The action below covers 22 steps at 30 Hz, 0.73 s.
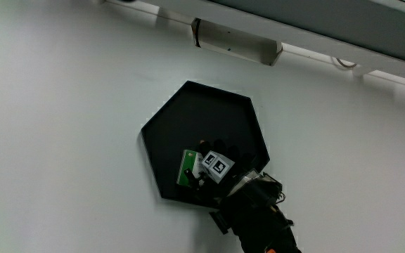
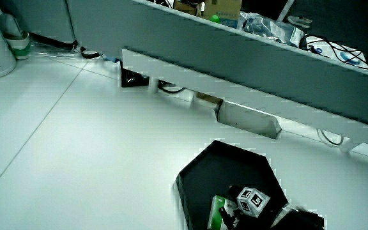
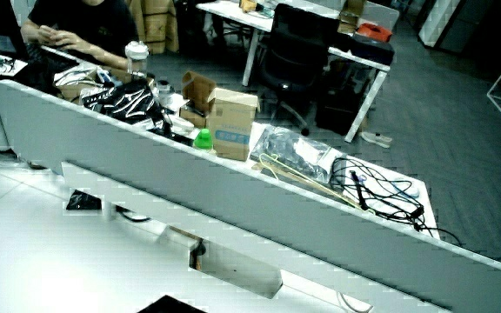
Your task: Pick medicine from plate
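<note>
Medicine (image 1: 186, 169), a small green-and-white pack, lies inside the black hexagonal plate (image 1: 188, 112), against the plate's rim on the side nearest the person. In the main view its long axis runs roughly from the person's edge of the counter (image 1: 62, 140) toward the partition edge, tilted slightly. In a side view the pack (image 2: 218, 211) shows the same green face, partly covered.

The hand (image 1: 220, 165) is over the plate, its fingers down on the pack's edge; the grip looks closed on the medicine, though black glove against black plate makes the fingertips hard to separate. The patterned cube (image 1: 215, 166) on the back of the hand sits just beside the pack, and the forearm (image 1: 259, 218) runs from the plate's near rim toward the person.

The main view shows the whole plate and the forearm. In a side view the plate (image 2: 229, 166) is cut off at its near part, the cube (image 2: 252, 202) stands out clearly, and the low partition (image 2: 248, 64) along the counter's edge shows. In a side view (image 3: 172, 303) only a sliver of the plate appears; neither hand nor medicine shows there.

The plate holds nothing but the pack.
</note>
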### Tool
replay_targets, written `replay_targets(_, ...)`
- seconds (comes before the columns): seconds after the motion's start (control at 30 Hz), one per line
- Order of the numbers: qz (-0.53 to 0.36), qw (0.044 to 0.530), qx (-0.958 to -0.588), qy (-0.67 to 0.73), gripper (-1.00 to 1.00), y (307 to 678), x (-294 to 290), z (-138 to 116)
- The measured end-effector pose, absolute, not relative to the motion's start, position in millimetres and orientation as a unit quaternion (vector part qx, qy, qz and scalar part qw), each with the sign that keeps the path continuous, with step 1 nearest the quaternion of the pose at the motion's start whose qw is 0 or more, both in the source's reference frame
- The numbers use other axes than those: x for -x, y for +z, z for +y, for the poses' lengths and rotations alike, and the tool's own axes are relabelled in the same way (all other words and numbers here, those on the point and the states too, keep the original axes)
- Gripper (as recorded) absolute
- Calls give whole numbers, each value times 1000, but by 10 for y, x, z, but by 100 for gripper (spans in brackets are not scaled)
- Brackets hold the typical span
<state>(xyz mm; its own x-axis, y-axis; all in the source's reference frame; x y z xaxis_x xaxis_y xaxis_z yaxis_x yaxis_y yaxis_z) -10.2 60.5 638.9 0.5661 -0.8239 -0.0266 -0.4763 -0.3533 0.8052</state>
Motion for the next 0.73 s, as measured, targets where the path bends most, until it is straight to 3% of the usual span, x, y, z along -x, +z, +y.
replay_targets(0.43, -413, 362, -812, -199, 100, 6203, 53, 590)
replay_targets(0.73, -388, 289, -853, -196, 100, 5785, -237, 516)
